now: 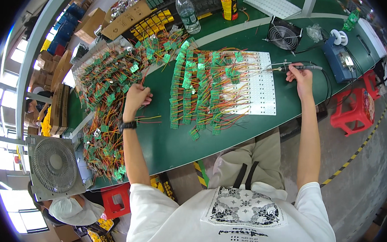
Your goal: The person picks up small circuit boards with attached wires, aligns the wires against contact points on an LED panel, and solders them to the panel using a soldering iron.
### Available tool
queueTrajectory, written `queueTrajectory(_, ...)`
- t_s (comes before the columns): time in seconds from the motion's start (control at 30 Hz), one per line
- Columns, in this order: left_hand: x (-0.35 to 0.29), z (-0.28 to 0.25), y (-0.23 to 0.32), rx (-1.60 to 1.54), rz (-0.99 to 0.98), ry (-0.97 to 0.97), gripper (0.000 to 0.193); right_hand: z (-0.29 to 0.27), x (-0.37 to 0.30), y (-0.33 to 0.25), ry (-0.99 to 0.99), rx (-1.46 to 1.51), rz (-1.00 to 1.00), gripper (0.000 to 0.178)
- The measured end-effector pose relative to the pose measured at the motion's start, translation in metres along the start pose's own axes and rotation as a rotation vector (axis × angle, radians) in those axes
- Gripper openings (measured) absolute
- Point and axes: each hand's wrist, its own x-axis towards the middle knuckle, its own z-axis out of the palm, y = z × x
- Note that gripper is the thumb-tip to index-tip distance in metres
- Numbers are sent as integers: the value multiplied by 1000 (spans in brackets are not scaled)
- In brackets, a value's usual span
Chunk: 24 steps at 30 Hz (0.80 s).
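Note:
My left hand (137,98) is at the edge of a large heap of small green circuit boards with red and yellow wires (107,88). Its fingers are curled together, and whatever they hold is too small to make out. My right hand (300,75) grips a soldering iron (306,67), whose thin tip points left over a white perforated board (262,90). Rows of green circuit boards (187,83) lie left of that board, their wires reaching across onto it.
A blue solder station (338,59) carries a white spool (339,37) at the right, beside a small black fan (282,36). Along the back stand a water bottle (187,12) and a yellow bottle (228,3). A red stool (354,111) stands beyond the right table edge.

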Motion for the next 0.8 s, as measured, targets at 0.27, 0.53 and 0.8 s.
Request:
queueTrajectory(0.27,-97,9,31,-458,123,-38,24,-3,-5,-5,14,-18,3,17)
queueTrajectory(0.53,-112,45,23,-179,282,-139,24,-7,7,-5,12,36,67,22)
queueTrajectory(0.8,-131,64,83,-161,263,-303,21,-5,-4,0,67,28,21,23)
